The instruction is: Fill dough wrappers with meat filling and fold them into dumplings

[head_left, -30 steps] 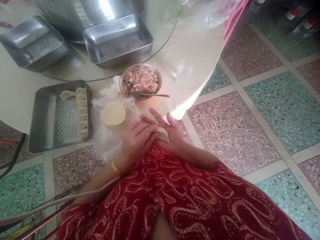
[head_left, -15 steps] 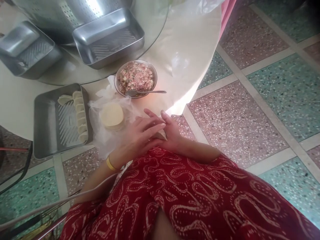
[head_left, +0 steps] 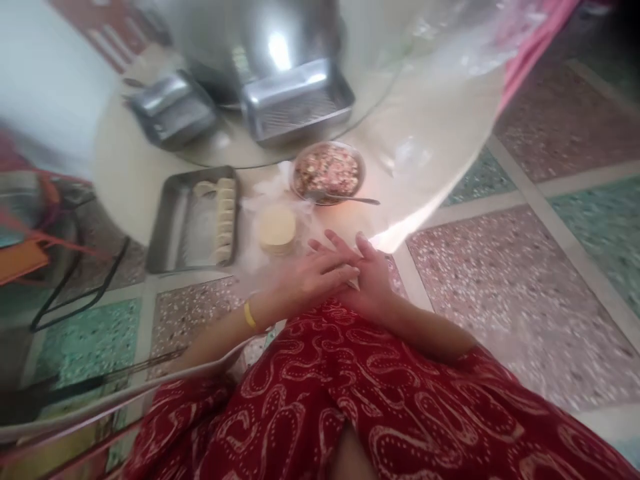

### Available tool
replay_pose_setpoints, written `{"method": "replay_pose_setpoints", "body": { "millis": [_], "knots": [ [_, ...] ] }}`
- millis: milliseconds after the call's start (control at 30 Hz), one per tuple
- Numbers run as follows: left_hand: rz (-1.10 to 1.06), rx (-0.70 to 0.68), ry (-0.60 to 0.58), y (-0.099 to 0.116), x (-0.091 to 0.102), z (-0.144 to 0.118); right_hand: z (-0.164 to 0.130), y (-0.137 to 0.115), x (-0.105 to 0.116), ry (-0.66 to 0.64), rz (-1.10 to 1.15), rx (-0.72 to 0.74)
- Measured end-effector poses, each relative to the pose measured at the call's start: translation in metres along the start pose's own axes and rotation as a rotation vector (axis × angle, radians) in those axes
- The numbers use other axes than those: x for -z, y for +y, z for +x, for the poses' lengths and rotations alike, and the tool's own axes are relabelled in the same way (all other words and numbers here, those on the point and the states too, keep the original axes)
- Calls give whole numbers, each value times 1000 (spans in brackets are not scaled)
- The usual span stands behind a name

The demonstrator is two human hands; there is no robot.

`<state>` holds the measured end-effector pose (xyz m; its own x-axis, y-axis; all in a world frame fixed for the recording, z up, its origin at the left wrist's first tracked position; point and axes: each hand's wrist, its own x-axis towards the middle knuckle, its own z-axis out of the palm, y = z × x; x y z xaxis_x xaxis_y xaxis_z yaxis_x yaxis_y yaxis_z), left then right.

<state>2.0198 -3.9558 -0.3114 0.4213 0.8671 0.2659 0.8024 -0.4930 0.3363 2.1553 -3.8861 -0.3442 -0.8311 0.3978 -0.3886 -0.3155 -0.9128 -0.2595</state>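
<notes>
In front of my lap my left hand (head_left: 325, 272), its wrist in a yellow band, lies across my right hand (head_left: 376, 277). The fingers of both are stretched out and overlap. A small pale patch shows between the palms; I cannot tell what it is. Just left of the hands, a stack of round pale dough wrappers (head_left: 277, 229) rests on a clear plastic bag (head_left: 247, 257). Beyond them a bowl (head_left: 363, 175) holds pinkish minced filling (head_left: 327, 167), and a metal spoon (head_left: 361, 199) lies across its near side.
At left, a metal tray (head_left: 163, 230) has a row of folded dumplings (head_left: 226, 213) along its right side. Two more metal trays, one at left (head_left: 173, 110) and one nearer the middle (head_left: 300, 113), stand by a large metal pot (head_left: 285, 33). The round table's edge (head_left: 450, 183) curves rightward above a tiled floor.
The view has shifted, so everything sits further right and more of the room shows at left. My hands keep about the same overlapped pose.
</notes>
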Motion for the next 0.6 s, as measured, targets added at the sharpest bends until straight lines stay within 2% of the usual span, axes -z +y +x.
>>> {"method": "replay_pose_setpoints", "body": {
  "millis": [100,200,267,333,400,500,600],
  "knots": [
    [-197,164,92,-4,2,-18,2,8,-13,36,4,-75],
    [-487,337,278,-14,12,-45,7,15,-24,-6,-43,-74],
    [-574,460,398,-24,28,-67,12,18,-25,-17,-87,-54],
    [-528,582,469,-40,52,-90,16,17,-23,2,-157,12],
    [-415,681,503,-67,82,-111,20,12,-17,42,-235,145],
    [-208,845,485,-124,120,-137,24,-2,-10,143,-322,351],
    [-96,932,397,-185,137,-152,24,-15,-9,262,-344,500]
  ]
}}
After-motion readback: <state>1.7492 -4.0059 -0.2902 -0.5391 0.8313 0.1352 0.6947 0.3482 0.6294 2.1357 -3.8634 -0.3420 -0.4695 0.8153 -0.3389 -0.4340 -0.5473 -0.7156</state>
